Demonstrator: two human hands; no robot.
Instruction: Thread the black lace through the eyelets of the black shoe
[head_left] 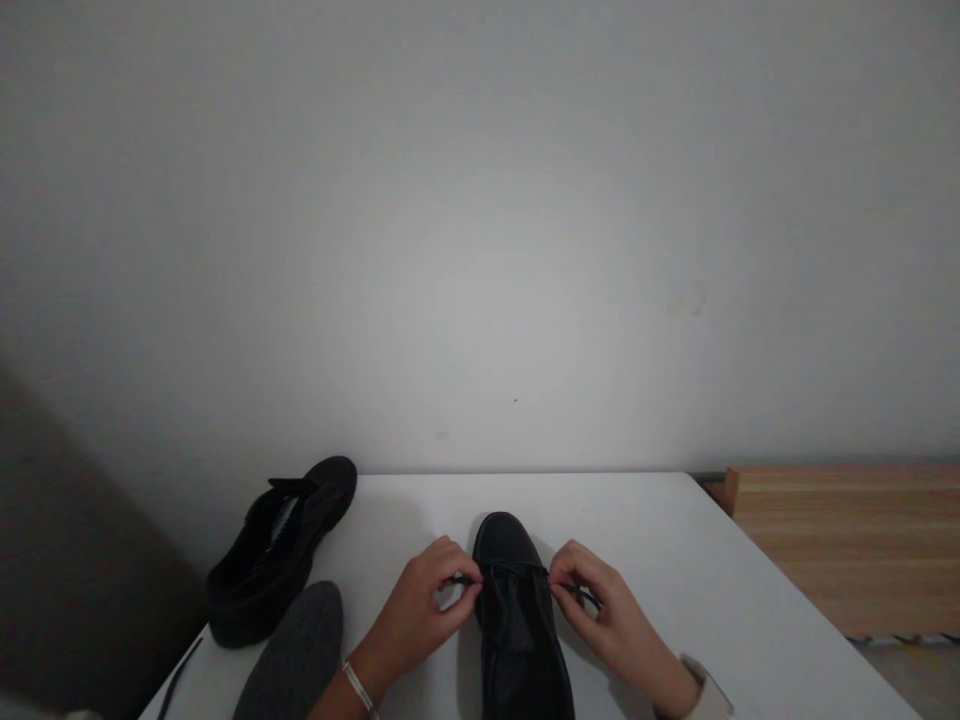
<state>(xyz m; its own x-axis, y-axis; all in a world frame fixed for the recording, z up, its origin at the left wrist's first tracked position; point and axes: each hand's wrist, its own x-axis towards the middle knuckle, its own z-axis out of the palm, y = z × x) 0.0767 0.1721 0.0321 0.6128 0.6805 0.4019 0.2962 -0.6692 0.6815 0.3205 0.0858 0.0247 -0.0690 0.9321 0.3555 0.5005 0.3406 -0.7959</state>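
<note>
A black shoe (517,640) stands in front of me with its toe pointing away, its heel cut off by the lower picture edge. On its left side my left hand (431,600) pinches a dark shoelace (459,580) between thumb and forefinger. Opposite it, my right hand (604,610) pinches the lace's other end, a short loop of which curves out past the fingers. Both pinches are close to the lowest lacing holes near the toe. The shoe's tongue lies inside its opening.
A second black shoe (244,600) stands at the left of the white table (630,520). Beside it lies a grey insole (296,650), and a dark lace (180,680) near the left edge. Behind is a grey wall (480,250); a wooden surface (847,550) is at right.
</note>
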